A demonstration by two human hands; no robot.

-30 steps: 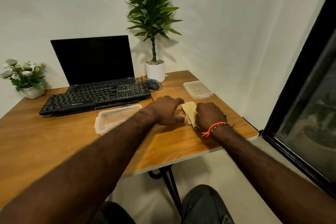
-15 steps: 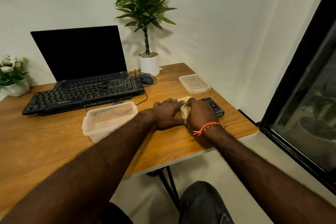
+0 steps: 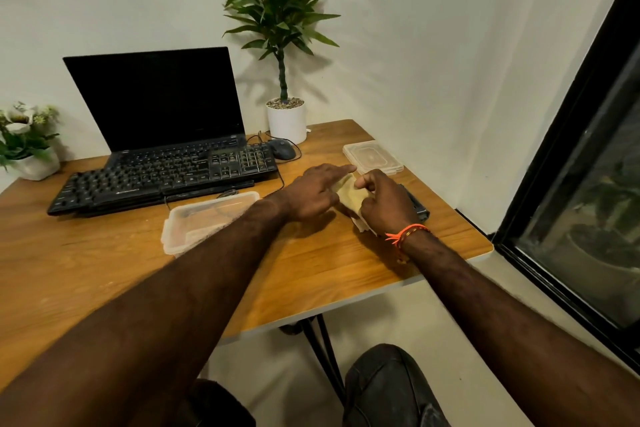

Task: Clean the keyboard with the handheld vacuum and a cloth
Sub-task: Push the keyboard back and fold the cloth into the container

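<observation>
A folded yellow cloth [image 3: 349, 197] sits between my two hands at the right side of the wooden table [image 3: 104, 253]. My right hand [image 3: 386, 206], with an orange wristband, grips the cloth with curled fingers. My left hand [image 3: 313, 196] touches the cloth's left edge with its index finger stretched out. A black object [image 3: 417, 206], perhaps the handheld vacuum, lies mostly hidden behind my right hand. The black keyboard [image 3: 162, 177] lies at the back left, in front of a dark laptop [image 3: 159, 100].
A clear plastic container [image 3: 207, 218] stands near my left forearm, its lid [image 3: 372, 157] lies beyond my hands. A black mouse [image 3: 282, 148], a tall potted plant [image 3: 285, 114] and a small flower pot [image 3: 29, 149] line the back. A dark window [image 3: 588, 201] is at right.
My hands have lifted the cloth slightly and my left index finger has stretched out over it. The camera has shifted, and the black object behind my right hand has come into sight.
</observation>
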